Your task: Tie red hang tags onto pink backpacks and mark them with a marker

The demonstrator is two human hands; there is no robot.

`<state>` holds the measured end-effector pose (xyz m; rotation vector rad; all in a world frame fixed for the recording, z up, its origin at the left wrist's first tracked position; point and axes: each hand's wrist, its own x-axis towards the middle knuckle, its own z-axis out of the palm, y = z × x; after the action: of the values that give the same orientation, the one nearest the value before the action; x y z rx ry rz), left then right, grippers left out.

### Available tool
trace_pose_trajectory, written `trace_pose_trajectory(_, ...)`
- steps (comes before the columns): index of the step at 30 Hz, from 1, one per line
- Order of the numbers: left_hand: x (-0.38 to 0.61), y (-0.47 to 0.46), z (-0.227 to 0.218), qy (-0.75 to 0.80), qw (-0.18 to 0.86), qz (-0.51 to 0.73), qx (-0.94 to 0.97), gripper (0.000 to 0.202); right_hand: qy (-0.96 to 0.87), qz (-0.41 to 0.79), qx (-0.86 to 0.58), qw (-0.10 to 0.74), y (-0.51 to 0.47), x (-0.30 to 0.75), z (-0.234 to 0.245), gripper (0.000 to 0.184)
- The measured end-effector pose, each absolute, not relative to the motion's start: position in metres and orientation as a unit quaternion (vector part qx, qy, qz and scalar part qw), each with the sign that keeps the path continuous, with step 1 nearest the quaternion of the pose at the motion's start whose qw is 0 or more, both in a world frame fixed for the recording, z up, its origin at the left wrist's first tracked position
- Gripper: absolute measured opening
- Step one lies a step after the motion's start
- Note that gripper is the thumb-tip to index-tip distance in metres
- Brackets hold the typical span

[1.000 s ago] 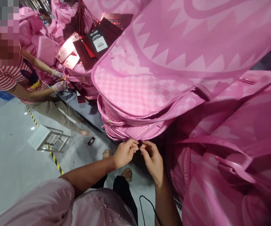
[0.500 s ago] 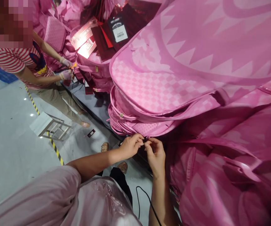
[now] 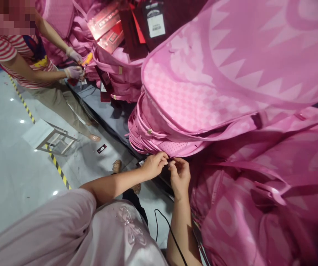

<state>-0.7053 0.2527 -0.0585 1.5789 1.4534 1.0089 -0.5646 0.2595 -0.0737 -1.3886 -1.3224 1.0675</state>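
Note:
A pink backpack (image 3: 192, 107) with a checkered panel and a jagged-tooth print lies right in front of me. At its lower edge my left hand (image 3: 155, 165) is closed in a pinch, fingertips close to the bag's underside. Facing it, my right hand (image 3: 180, 174) pinches thumb against fingers, only a small gap from the left fingertips. Whatever sits between the fingertips is too small and dark to make out. A gold zipper pull (image 3: 149, 131) shows on the bag's side above my left hand.
More pink bags (image 3: 258, 207) heap at the right. Dark red tags (image 3: 131, 33) lie on a bag at the back. A co-worker's gloved hands (image 3: 74, 72) hold a yellow-handled tool (image 3: 87, 59). A small stool (image 3: 52, 136) and a fallen tag (image 3: 102, 148) are on the floor.
The view has shifted slightly, so the co-worker and stool appear further left. My hands stay pinched close together under the bag's edge; the dark bit between them shows less now.

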Motion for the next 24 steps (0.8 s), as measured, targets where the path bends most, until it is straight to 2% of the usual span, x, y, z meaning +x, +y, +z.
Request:
trace_pose_trajectory(7, -0.703, 0.254, -0.06, 0.561, 0.383, 0.391, 0.621, 0.017, -0.508, 0.436, -0.583, 0.46, 0.261, -0.565, -0.069, 0.044)
trace_pose_trajectory(17, -0.702, 0.255, -0.067, 0.524, 0.432, 0.394, 0.62, 0.014, -0.531, 0.402, -0.642, 0.379, 0.261, -0.555, -0.065, 0.048)
trace_pose_trajectory(24, -0.704, 0.257, -0.07, 0.504, 0.459, 0.383, 0.623, 0.014, -0.505, 0.395, -0.669, 0.376, 0.256, -0.562, -0.051, 0.048)
